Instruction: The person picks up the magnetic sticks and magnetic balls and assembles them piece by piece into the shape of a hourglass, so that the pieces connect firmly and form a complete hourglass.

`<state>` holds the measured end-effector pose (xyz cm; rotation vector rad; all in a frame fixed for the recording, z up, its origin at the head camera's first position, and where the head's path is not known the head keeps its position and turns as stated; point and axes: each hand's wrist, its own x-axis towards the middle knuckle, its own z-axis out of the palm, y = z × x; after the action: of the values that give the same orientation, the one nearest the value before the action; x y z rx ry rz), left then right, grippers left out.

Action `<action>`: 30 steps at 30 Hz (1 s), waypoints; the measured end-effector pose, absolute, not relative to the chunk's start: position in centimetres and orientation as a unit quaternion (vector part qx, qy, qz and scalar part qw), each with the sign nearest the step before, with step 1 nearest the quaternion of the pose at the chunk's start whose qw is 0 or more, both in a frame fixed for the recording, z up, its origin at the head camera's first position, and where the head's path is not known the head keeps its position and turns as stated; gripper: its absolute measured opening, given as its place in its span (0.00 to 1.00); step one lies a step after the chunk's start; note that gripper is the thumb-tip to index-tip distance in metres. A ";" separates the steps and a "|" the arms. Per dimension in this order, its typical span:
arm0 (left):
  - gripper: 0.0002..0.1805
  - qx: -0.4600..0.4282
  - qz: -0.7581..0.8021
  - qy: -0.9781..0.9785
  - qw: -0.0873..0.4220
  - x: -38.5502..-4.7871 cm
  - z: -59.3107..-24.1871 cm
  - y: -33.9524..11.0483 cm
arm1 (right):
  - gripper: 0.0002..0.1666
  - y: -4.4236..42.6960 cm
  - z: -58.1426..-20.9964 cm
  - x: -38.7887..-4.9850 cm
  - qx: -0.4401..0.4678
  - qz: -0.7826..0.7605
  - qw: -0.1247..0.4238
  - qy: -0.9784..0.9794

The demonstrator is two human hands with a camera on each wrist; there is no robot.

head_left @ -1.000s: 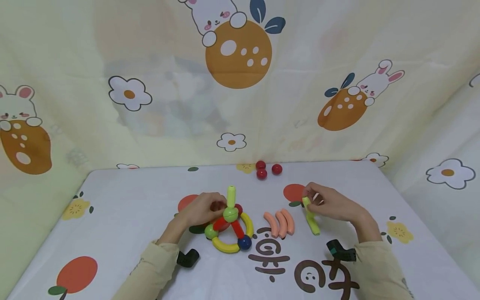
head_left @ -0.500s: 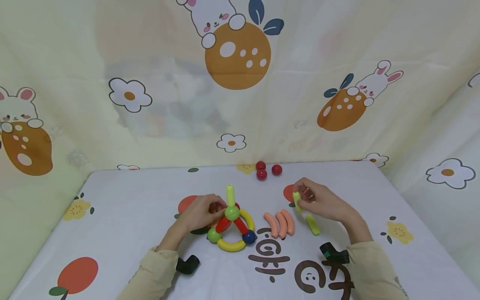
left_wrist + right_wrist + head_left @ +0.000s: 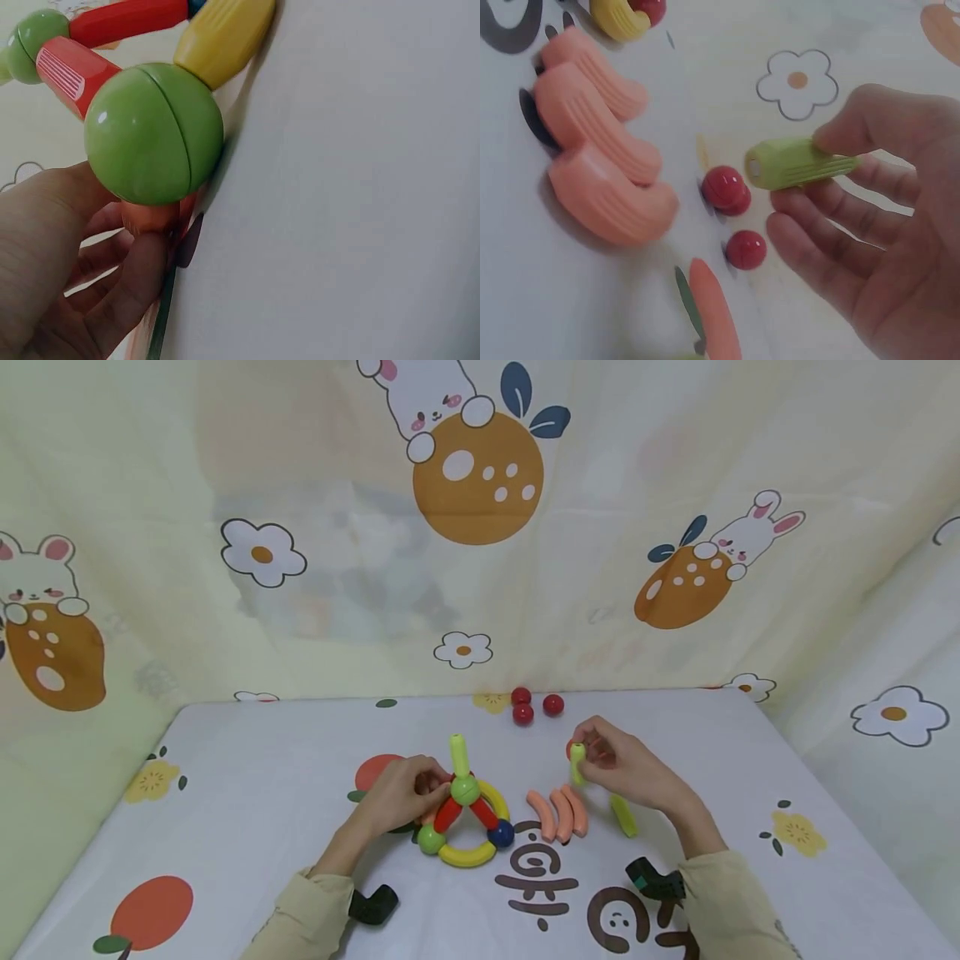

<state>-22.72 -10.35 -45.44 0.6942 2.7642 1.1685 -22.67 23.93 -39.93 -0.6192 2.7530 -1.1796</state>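
Orange piece [image 3: 148, 218] partly behind green ball [image 3: 150, 135]

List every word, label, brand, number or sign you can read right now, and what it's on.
Nothing reads with certainty.
Tablecloth: large brown letter-like print; I can't decipher it.
Black device beside the right sleeve: teal patch, too small to read.
Green rod in the right hand: no lettering visible.
Large green ball in the left wrist view: no lettering visible.

Downward head view (wrists' nearer)
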 end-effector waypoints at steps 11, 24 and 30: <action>0.05 0.200 0.419 0.885 0.030 -22.7 -46.2 -10.5 | 0.18 22.1 -39.7 -22.5 -0.193 -0.424 0.000 0.885; 0.06 0.179 0.434 0.883 0.034 -22.9 -47.2 -10.8 | 0.19 19.6 -39.8 -21.6 -0.181 -0.493 0.005 0.851; 0.07 0.172 0.443 0.879 0.036 -22.7 -47.1 -10.8 | 0.19 18.2 -39.5 -21.2 -0.179 -0.528 -0.013 0.830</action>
<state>-22.69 -10.76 -47.13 0.5277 2.7003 1.3617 -21.24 18.21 -39.52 -0.5669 2.6305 -1.6710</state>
